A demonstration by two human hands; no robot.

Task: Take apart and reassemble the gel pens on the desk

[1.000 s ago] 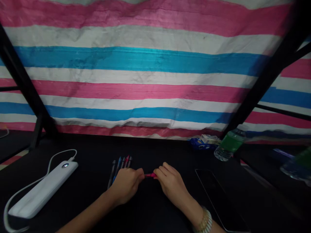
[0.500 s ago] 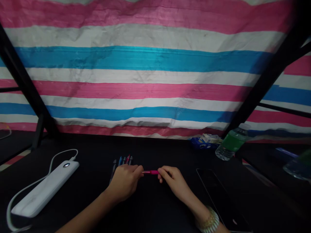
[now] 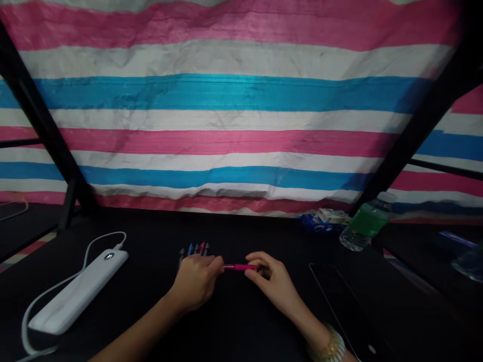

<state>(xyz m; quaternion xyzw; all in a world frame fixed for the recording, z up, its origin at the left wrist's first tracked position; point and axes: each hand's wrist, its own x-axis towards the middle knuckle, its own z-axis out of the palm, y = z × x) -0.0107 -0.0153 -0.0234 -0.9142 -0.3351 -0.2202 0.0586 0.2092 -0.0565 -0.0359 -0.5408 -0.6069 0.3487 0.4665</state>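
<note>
My left hand (image 3: 198, 281) is closed round one end of a pink pen (image 3: 236, 267), which lies level between my two hands. At the pen's other end is my right hand (image 3: 273, 284), its thumb and curled forefinger on either side of the pink barrel in a loose pinch. A small dark part shows within the right fingers, too shaded to make out. Just beyond the left hand lies a row of several pens (image 3: 196, 248), with blue, red and dark ends; the left hand hides their lower parts.
A white power bank (image 3: 81, 291) with a white cable (image 3: 53, 286) lies at left. To the right are a dark phone (image 3: 343, 306), a water bottle (image 3: 366, 221) with a green label, and a blue packet (image 3: 320, 223). A striped sheet (image 3: 234, 141) hangs behind the black table (image 3: 234, 322).
My right fingers have loosened and spread around the pen's end, showing more of the pink barrel. The left hand keeps its hold. The whole view has shifted slightly.
</note>
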